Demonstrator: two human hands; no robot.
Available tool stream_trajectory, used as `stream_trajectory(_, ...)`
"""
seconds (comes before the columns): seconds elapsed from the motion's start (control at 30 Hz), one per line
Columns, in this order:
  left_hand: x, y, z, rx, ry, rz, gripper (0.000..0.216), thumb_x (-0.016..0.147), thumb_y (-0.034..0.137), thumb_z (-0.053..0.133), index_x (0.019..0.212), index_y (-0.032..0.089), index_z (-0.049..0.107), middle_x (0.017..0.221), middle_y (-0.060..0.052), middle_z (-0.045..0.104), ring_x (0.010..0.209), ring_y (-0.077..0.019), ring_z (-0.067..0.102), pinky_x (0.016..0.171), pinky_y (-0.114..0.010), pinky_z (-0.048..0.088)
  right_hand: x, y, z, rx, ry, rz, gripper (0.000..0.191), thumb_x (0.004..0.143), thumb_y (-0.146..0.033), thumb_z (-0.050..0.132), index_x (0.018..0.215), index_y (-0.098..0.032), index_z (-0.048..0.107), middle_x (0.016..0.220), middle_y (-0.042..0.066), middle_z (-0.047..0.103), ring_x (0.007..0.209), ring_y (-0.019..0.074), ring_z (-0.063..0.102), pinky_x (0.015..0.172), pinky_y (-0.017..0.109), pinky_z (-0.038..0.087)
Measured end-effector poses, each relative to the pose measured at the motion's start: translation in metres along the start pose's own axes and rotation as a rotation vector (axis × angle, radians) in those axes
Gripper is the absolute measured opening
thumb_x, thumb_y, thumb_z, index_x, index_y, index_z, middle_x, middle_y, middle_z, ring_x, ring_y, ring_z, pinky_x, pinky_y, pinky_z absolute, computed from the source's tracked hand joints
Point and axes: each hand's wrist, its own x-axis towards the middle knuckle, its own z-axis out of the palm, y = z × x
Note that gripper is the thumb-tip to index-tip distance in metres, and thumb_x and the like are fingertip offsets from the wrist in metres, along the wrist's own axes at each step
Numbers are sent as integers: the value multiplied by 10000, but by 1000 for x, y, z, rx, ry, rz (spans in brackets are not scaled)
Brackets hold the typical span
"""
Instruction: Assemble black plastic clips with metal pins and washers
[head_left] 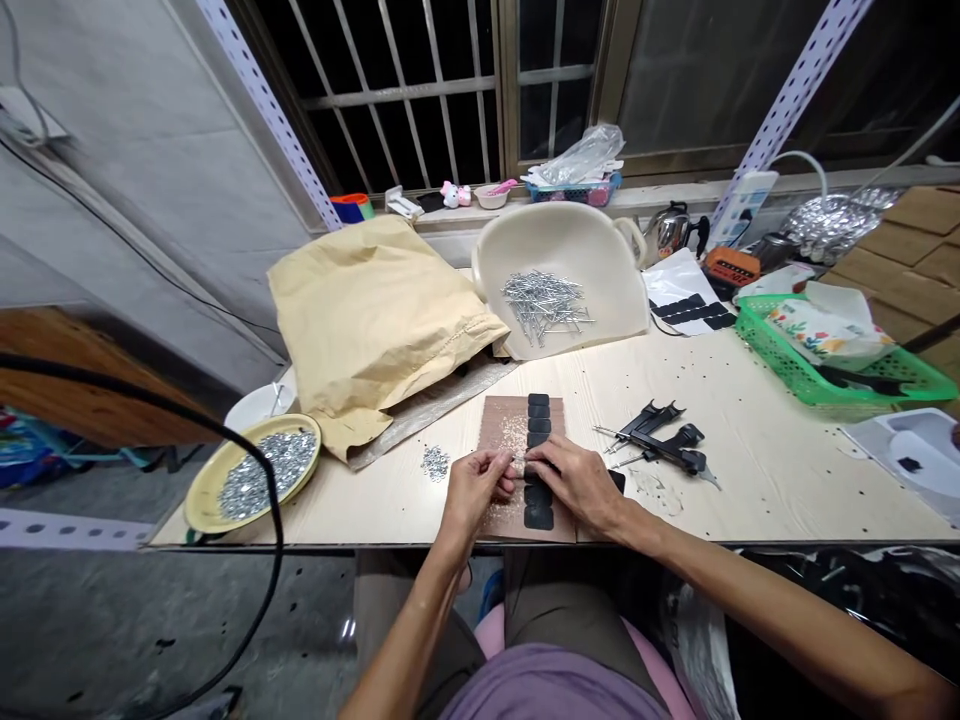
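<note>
My left hand point(480, 482) is closed in a pinch, thumb against fingers, over a brown board point(502, 412) at the table's front edge. Facing it, my right hand point(577, 482) has its fingertips pressed together close to the left ones. Whatever small piece sits between them is too small to make out. Under the right fingers runs a column of black rounded-square pads point(538, 440) along the board. Pale crumbs point(513, 430) are scattered beside it. To the left lies a little heap of small metal parts point(435, 463); to the right are several black plastic tools with thin metal tips point(652, 437).
A cream scoop-shaped basin point(495, 250) holds long metal pins point(547, 305). A yellow bowl point(199, 500) of metal pieces stands at the left edge, near a large tan sack point(375, 310). On the right are a green basket point(795, 370) and a white tray point(900, 455). A black cable point(274, 520) hangs at left.
</note>
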Motion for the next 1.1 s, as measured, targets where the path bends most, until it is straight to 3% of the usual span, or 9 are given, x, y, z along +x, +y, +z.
stream_trajectory(0.6,-1,-1,1,44,-14,20,355,672,456,689,704,104,658,623,-38,644,490,-90,549,489,-202,476,-3,2,-3,-128,0,-24,263,951,-320,375,971,-223,619,903,41,585,793,135,564,632,229,393)
stream_trajectory(0.87,-2,6,2,215,41,155,324,698,464,655,685,141,681,609,-26,648,529,-115,558,508,-202,454,2,0,-6,75,-8,63,192,918,-319,454,912,-218,617,871,20,595,800,132,568,704,240,412)
stream_trajectory(1.1,0,7,2,112,13,87,335,673,460,685,732,131,692,635,-23,660,524,-103,561,513,-203,462,4,-1,-2,138,-18,95,201,921,-314,445,889,-200,608,848,27,614,783,140,567,700,251,413)
